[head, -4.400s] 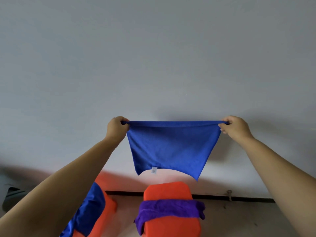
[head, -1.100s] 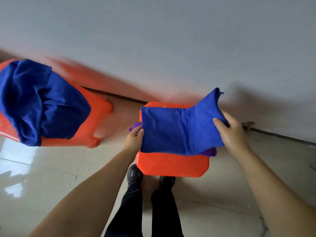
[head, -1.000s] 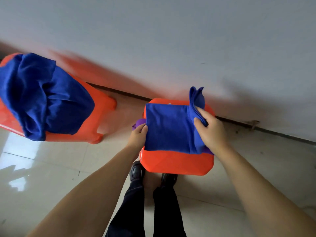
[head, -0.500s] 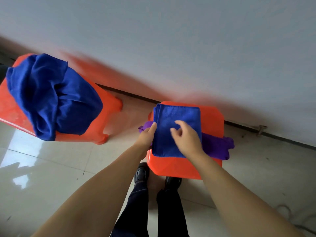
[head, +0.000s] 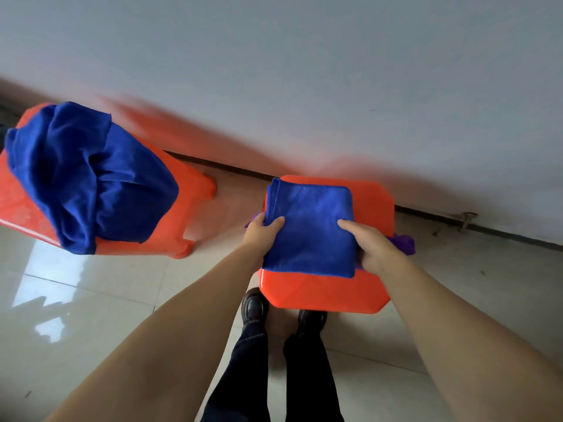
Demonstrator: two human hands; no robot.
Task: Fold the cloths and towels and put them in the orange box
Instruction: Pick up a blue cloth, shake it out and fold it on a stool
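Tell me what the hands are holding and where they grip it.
Folded blue cloth: left hand grips its left edge, right hand its right edge.

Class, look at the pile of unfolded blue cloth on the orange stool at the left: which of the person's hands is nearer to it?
Left. The left hand grips the folded cloth's near-left edge, on the side facing the pile; the right hand holds the opposite edge, farther away.

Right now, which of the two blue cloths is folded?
The blue cloth on the near orange stool, held at its sides by the left hand and right hand, is a neat square. The blue pile at left is crumpled.
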